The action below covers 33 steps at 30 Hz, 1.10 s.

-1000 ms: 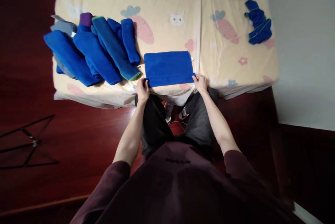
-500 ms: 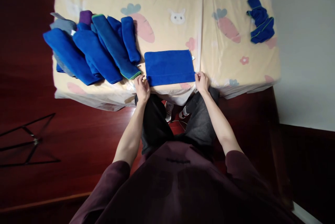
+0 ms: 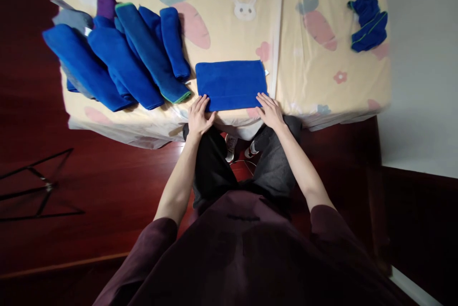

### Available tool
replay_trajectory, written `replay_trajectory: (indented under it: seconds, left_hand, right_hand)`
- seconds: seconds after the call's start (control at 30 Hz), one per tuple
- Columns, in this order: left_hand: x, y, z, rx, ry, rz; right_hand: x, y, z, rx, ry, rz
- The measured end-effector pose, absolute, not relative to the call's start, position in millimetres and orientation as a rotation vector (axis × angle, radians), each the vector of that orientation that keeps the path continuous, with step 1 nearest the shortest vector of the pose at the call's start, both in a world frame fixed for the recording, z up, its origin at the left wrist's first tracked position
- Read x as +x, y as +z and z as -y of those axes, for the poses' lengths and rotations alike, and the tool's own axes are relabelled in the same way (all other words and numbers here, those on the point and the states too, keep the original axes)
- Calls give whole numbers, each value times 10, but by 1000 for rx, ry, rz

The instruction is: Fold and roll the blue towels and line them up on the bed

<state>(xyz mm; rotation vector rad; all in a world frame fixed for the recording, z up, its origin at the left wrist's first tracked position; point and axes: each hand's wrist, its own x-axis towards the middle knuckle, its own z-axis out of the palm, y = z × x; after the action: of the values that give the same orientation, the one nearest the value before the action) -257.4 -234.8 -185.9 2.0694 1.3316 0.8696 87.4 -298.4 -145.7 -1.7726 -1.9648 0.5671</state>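
Note:
A blue towel [image 3: 232,81] lies flat as a rectangle near the front edge of the bed, with a fold line across its lower part. My left hand [image 3: 199,116] is open, its fingers resting on the towel's near left corner and the thumb apart. At the near right corner, my right hand [image 3: 270,111] lies open with its fingertips on the cloth. A small white tag [image 3: 266,72] sticks out at the towel's right side.
Several rolled towels, such as a blue one with green trim [image 3: 152,50], are heaped on the left of the patterned sheet [image 3: 222,34]. Crumpled blue cloths [image 3: 370,22] lie far right. A black metal stand [image 3: 46,184] is on the floor at left.
Both hands have gone from pinching the towel's near corners to lying open on them. The fingers have moved slightly inward over the cloth. The view has shifted a little.

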Motion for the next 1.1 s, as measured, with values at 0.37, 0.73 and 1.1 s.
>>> replay_trajectory:
  seconds: [0.37, 0.73, 1.1]
  left_hand:
    - [-2635, -1957, 2233, 2022, 899, -1360]
    - [-2706, -2007, 2217, 1953, 1070, -1282]
    - [-2708, -2083, 2238, 1813, 1120, -1471]
  right_hand:
    - [974, -1644, 2783, -1834, 584, 1710]
    - [1086, -1858, 2628, -1683, 639, 1431]
    - [1207, -2025, 2563, -1576, 737, 1192]
